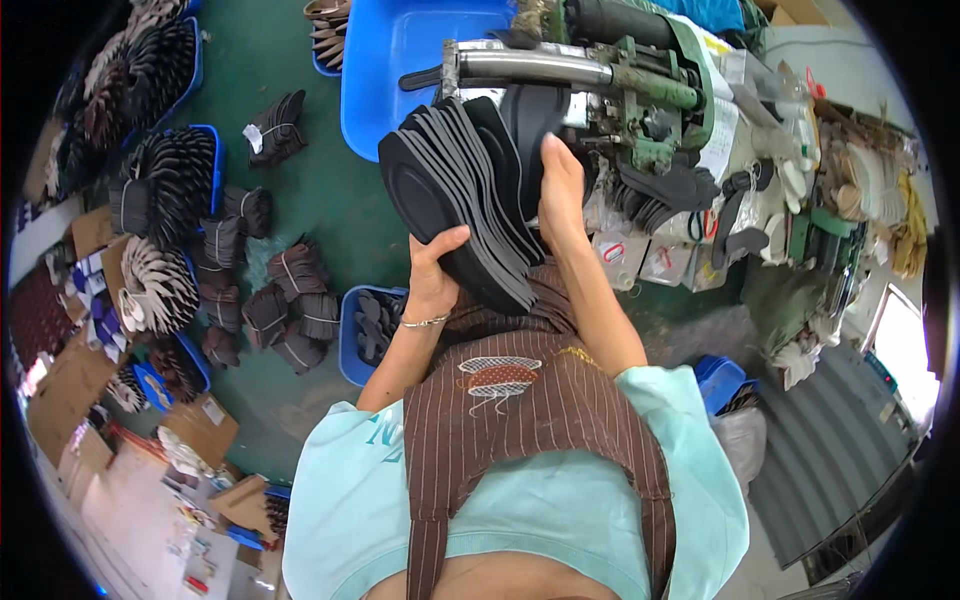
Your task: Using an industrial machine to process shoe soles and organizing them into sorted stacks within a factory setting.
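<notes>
While the left hand (pixel 432 275) cups the fanned stack of black insoles (pixel 462 190) from below, the right hand (pixel 562 190) clamps its top beside the green machine (pixel 640 95); gripping evenly should keep the pieces from slipping.

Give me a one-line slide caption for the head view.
Both hands, left and right, hold a fanned stack of black insoles beside a green machine.

Two hands holding a fanned stack of dark shoe insoles

The left hand (pixel 432 272) grips the underside of the insole stack (pixel 462 190), while the right hand (pixel 561 190) presses its top edge. Just behind the stack stands a green machine (pixel 640 95); a blue bin (pixel 395 60) lies beside the stack, and tied bundles (pixel 290 305) rest on the floor below it.
</notes>
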Motion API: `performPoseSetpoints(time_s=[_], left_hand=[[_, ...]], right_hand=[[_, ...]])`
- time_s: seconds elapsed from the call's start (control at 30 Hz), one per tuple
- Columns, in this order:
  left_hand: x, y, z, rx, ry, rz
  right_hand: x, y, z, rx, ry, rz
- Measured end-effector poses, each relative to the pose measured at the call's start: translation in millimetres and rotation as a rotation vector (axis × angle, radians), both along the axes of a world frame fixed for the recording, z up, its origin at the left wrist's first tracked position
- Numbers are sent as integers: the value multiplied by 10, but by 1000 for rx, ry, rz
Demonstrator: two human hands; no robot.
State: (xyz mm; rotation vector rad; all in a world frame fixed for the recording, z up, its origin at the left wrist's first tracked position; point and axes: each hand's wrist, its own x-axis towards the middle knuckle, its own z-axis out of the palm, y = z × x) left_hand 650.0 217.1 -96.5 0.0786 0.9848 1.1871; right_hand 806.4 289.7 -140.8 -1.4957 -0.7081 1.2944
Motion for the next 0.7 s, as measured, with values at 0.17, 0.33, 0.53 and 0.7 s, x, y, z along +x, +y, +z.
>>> performPoseSetpoints(time_s=[0.17, 0.33, 0.53, 0.7], left_hand=[[-14, 37, -6, 48, 96, 48], [1, 48, -28, 51, 169, 33], [24, 19, 33, 4, 48, 3], [44, 90, 74, -6, 194, -56]], right_hand=[[-140, -315, 270, -97, 143, 258], [-71, 12, 363, -88, 228, 140], [-47, -401, 120, -192, 152, 42], [-88, -150, 241, -102, 141, 180]])
